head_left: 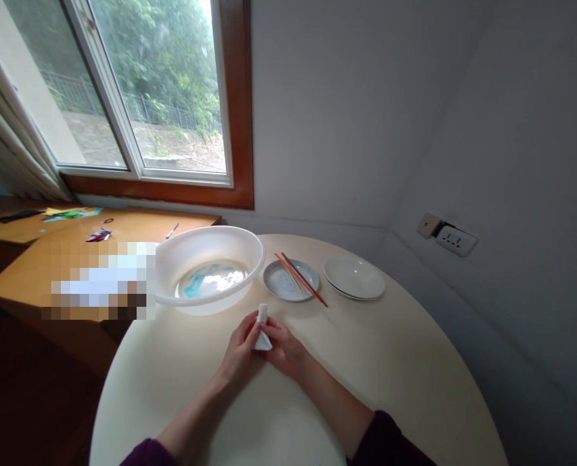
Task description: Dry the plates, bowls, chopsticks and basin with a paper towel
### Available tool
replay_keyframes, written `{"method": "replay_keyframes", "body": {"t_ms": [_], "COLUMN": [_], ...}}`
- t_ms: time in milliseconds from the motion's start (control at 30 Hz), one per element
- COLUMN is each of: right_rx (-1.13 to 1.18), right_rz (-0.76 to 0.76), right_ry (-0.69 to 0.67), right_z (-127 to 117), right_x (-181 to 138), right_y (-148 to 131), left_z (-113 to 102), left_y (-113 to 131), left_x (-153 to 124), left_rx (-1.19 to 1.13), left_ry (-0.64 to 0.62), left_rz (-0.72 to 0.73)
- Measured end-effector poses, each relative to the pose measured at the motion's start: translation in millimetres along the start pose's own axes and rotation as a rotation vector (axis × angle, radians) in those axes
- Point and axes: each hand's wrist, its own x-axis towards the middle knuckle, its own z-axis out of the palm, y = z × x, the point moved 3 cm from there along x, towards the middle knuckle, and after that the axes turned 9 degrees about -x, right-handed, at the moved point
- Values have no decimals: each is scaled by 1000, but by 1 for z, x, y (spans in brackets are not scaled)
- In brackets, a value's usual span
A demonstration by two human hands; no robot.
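Observation:
Both of my hands meet over the near middle of the round table, fingers closed around a small white folded piece (263, 341). It looks like soft cloth or paper; which of the two I cannot tell. Its narrow end sticks up between the thumbs and a wider part hangs below. My left hand (242, 340) grips it from the left, my right hand (285, 349) from the right. Just beyond them stands a large translucent basin (210, 236), with a shiny bottom and something blue in it. A grey plate (274, 285) has chopsticks (304, 280) lying across it.
Right of the grey plate sit stacked white plates (355, 277). The round cream table (390, 362) has a curved edge near the right wall. A wooden desk (26, 259) with small items is at the left, partly blurred out. A wall socket (456, 240) is at the right.

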Motion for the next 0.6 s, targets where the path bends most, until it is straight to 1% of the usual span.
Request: {"method": "replay_keyframes", "body": {"t_ms": [100, 167, 300, 400, 467, 600], "right_rx": [-11, -33, -83, -122, -136, -142], "right_rz": [0, -14, -51, -66, -79, -101], "right_ry": [32, 38, -15, -41, -15, 98], "right_z": [-2, -2, 1, 1, -2, -12], "right_x": [0, -1, -3, -2, 0, 4], "right_y": [-1, -2, -4, -3, -1, 3], "left_z": [3, 3, 2, -1, -4, -11], "left_y": [4, 5, 5, 5, 4, 0], "left_x": [1, 2, 3, 3, 4, 6], "left_rx": [22, 49, 125, 83, 30, -65], "left_ry": [-27, -24, 35, 91, 115, 125], "left_rz": [7, 7, 29, 38, 26, -43]}}
